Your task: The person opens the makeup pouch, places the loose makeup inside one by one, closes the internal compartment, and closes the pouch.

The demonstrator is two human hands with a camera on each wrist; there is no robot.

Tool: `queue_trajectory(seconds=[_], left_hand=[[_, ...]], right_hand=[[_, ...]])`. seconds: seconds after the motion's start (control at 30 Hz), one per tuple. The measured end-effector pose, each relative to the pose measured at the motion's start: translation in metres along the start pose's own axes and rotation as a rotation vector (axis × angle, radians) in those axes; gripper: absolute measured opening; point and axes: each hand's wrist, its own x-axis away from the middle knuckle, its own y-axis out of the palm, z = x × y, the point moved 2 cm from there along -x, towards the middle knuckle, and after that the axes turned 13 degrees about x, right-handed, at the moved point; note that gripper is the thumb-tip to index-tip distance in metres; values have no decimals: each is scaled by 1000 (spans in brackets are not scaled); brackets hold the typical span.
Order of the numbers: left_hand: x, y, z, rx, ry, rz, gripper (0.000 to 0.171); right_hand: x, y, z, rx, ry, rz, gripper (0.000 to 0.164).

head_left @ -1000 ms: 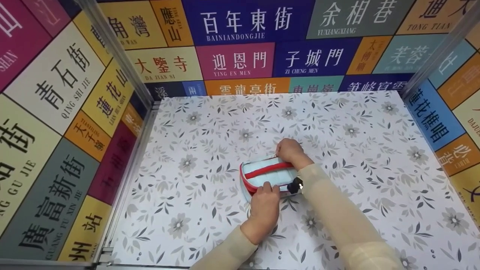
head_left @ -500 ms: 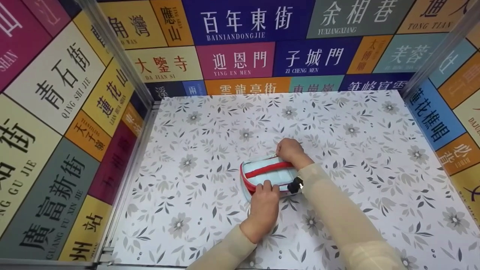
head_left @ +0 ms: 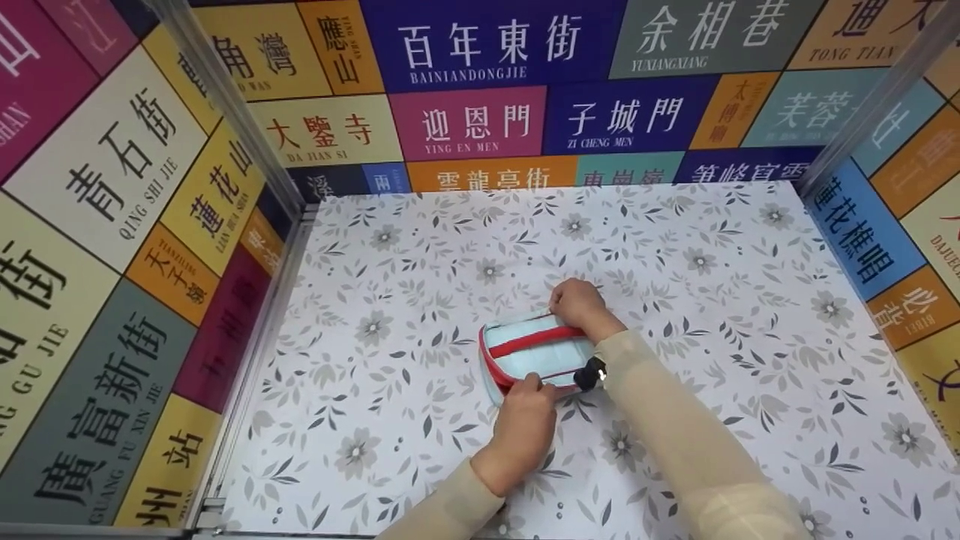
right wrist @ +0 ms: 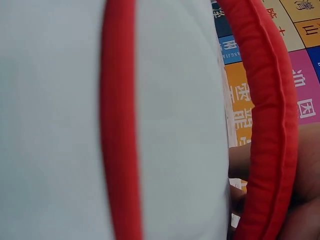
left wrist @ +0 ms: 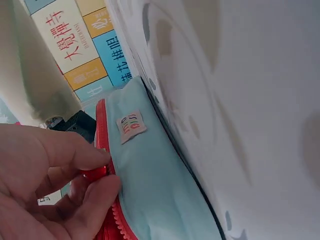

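A light blue zippered pouch (head_left: 536, 356) with red trim and a red top handle (head_left: 532, 340) lies on the table. My left hand (head_left: 525, 424) is at its near side. In the left wrist view, that thumb and forefinger pinch the red zipper pull (left wrist: 96, 173); red zipper teeth (left wrist: 120, 222) show below the fingers, and a small cloth label (left wrist: 131, 126) is on the pouch's side. My right hand (head_left: 581, 306) holds the pouch's far right edge with curled fingers. In the right wrist view, the red handle (right wrist: 272, 120) partly hides that hand (right wrist: 307, 180).
The pouch rests on a white table (head_left: 375, 420) with a grey floral print. Panels with coloured street-name signs (head_left: 472, 124) stand at the back and both sides. A small black wrist device (head_left: 590, 373) sits by my right sleeve, close to the pouch.
My left fingertips have shifted slightly toward me along the pouch's near edge, baring more of the red trim there. The pouch and my right hand stay nearly still.
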Motion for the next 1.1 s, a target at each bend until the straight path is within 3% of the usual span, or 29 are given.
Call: queue_trajectory(seconds=[0.27,0.47,0.7,1.1], left_hand=[[3,-3,-3,75,-27,-36,11],[3,-8,-5,116,-85,-74,10],[7,-15,-13,160,-156,-84,8],[17,-26,-31,215,-173,-56,18]], right_hand=[[0,4,-1,27,26,-12,16],[1,6,-1,18,11,11,14],[3,6,2,11,16,33,14],[3,6,-1,-14,7,6,13]])
